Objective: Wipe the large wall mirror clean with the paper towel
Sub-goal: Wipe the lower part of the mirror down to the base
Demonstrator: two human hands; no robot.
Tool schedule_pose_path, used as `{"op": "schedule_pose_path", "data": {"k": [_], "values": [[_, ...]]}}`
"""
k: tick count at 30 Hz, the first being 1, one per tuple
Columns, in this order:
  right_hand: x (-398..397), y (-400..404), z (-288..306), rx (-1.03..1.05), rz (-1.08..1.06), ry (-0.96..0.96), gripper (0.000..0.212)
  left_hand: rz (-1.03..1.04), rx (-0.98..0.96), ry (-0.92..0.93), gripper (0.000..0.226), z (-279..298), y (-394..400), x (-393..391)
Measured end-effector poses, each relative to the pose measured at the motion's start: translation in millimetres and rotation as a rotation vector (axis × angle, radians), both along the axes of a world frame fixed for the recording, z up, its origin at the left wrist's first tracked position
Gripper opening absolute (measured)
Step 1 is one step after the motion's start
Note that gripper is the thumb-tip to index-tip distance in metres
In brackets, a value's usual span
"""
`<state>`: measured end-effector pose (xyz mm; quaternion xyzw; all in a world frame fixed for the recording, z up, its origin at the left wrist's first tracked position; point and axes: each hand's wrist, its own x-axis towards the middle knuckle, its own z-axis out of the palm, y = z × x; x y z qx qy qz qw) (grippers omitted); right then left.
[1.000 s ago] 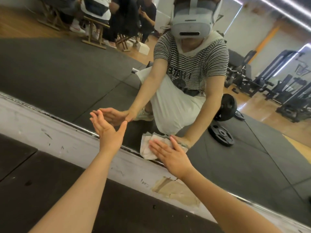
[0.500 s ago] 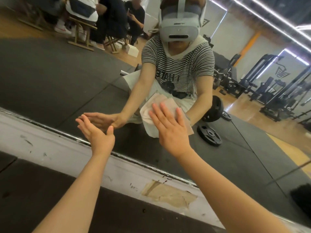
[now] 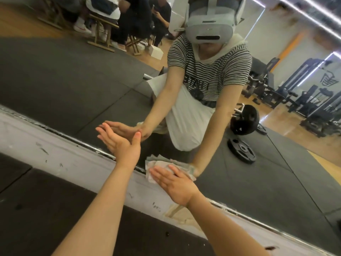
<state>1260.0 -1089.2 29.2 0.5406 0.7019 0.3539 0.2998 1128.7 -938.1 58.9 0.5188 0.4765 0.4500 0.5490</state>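
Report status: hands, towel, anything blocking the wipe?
Right hand flat, pressing paper towel on mirror at its bottom edge. Left hand open, fingers straight, touching the glass. Nothing blocking the wipe.

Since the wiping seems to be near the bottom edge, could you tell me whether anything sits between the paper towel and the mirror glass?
Nothing visible does. The right hand presses the paper towel flat against the mirror at its lower edge, next to the white sill. The left hand is open against the glass off to the side, clear of the towel.
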Motion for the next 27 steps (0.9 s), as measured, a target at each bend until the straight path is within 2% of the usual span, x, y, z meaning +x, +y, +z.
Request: {"op": "schedule_pose_path", "data": {"k": [2,4,6,9,11,15,20,23,27], "values": [[1.1,0.8,0.4,-0.028,-0.001,0.046,0.077,-0.016,-0.007,0.023,0.098,-0.8,1.7,-1.2],[5.1,-0.3,3.4,-0.06,-0.017,0.073,0.082,-0.031,-0.009,0.036,0.098,-0.4,1.2,-2.4],[4.5,1.3,13.1,-0.103,-0.035,0.07,0.083,-0.046,-0.01,0.052,0.099,1.3,1.2,-4.3],[7.0,0.9,32.4,-0.267,-0.053,-0.024,0.074,-0.074,-0.015,0.08,0.099,2.1,1.4,-7.7],[6.3,2.2,52.8,-0.161,0.017,-0.055,0.073,-0.082,-0.008,0.07,0.1,2.6,-0.1,-9.3],[11.0,10.1,103.9,0.192,0.124,-0.013,0.057,-0.047,0.009,0.024,0.101,3.7,-4.0,-8.7],[6.2,29.8,165.6,0.485,0.164,0.056,0.066,-0.01,0.038,-0.05,0.102,-1.7,-7.7,-9.6],[-1.7,38.2,180.7,0.618,0.175,0.129,0.053,-0.004,0.038,-0.06,0.101,-3.1,-7.0,-7.4],[-10.6,46.0,164.3,0.691,0.127,0.179,0.048,0.031,0.084,-0.058,0.098,-16.1,-6.4,-11.0]]}}
